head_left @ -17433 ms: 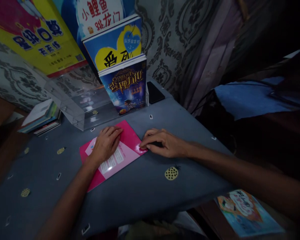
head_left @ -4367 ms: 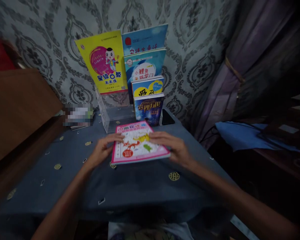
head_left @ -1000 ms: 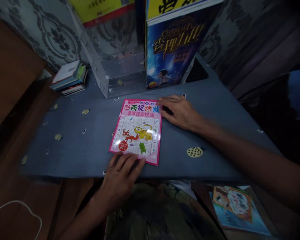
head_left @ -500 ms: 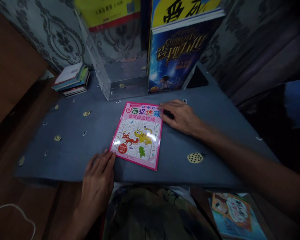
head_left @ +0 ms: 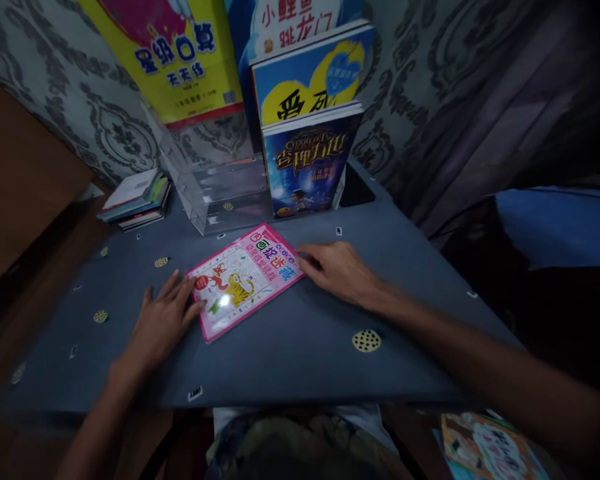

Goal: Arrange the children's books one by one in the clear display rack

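A thin pink activity book (head_left: 247, 280) lies closed on the grey-blue tabletop, turned at a slant. Its cover shows a fox, a yellow tiger and large Chinese lettering. At the book's left edge rests my left hand (head_left: 163, 323), palm down, fingers stretched out and the thumb touching the cover's edge. On the opposite side, my right hand (head_left: 343, 270) has its thumb and forefinger closed at the book's right corner; the other fingers curl beneath the hand, partly hidden.
Behind the book, a clear acrylic rack (head_left: 200, 217) holds upright books, including a dark blue one (head_left: 307, 163) and a yellow workbook (head_left: 185, 73). A small stack of books (head_left: 135, 197) sits back left. A dark flat object (head_left: 357, 187) lies beside the rack. Below the table's right front is another book (head_left: 490, 447).
The pink book has turned clockwise, its top now pointing right. My left hand has moved up and left along with it; my right hand keeps to its corner. The camera view has tilted up.
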A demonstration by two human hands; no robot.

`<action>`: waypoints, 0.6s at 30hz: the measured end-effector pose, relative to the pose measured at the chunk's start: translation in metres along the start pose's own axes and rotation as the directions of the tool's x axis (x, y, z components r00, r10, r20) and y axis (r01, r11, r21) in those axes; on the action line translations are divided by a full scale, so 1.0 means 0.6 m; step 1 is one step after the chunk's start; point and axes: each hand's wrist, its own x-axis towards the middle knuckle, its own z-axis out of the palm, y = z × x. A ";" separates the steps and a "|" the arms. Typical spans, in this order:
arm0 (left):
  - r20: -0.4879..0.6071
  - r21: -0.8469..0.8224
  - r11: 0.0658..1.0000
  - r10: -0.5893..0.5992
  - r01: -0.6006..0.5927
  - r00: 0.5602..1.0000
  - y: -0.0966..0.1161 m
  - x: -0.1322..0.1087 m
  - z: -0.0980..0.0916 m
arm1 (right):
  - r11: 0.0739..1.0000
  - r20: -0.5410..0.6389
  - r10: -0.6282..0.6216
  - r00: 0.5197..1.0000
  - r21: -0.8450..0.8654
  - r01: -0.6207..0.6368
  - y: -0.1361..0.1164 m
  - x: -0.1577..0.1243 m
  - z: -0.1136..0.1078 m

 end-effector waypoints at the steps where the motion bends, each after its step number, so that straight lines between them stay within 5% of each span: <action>1: 0.027 -0.010 1.000 -0.002 0.002 1.000 -0.014 0.022 -0.002 | 1.000 -0.005 -0.014 1.000 0.024 0.014 -0.004 -0.003 0.002; 5: 0.102 -0.038 0.999 -0.012 0.016 0.995 -0.051 0.092 -0.014 | 0.984 -0.015 -0.072 0.997 0.162 0.073 -0.015 -0.010 0.013; 8: 0.093 -0.023 1.000 -0.018 0.020 0.995 -0.043 0.114 -0.028 | 0.958 -0.015 -0.100 0.995 0.269 0.100 -0.015 -0.010 0.017; 11: -0.066 0.006 1.000 0.025 -0.025 0.998 0.005 0.116 -0.043 | 0.938 -0.027 -0.094 0.995 0.332 0.097 -0.008 -0.005 0.017; 13: -0.190 -0.059 0.986 0.142 -0.156 0.971 0.054 0.114 -0.049 | 0.928 -0.041 -0.080 0.996 0.361 0.090 -0.002 -0.002 0.016; 16: -0.285 -0.150 0.872 0.413 -0.466 0.865 0.129 0.111 -0.049 | 0.915 -0.071 -0.055 0.996 0.395 0.078 0.004 0.001 0.016; 18: -0.299 -0.127 0.830 0.490 -0.543 0.819 0.164 0.111 -0.046 | 0.903 -0.091 -0.043 0.995 0.423 0.078 0.006 0.002 0.017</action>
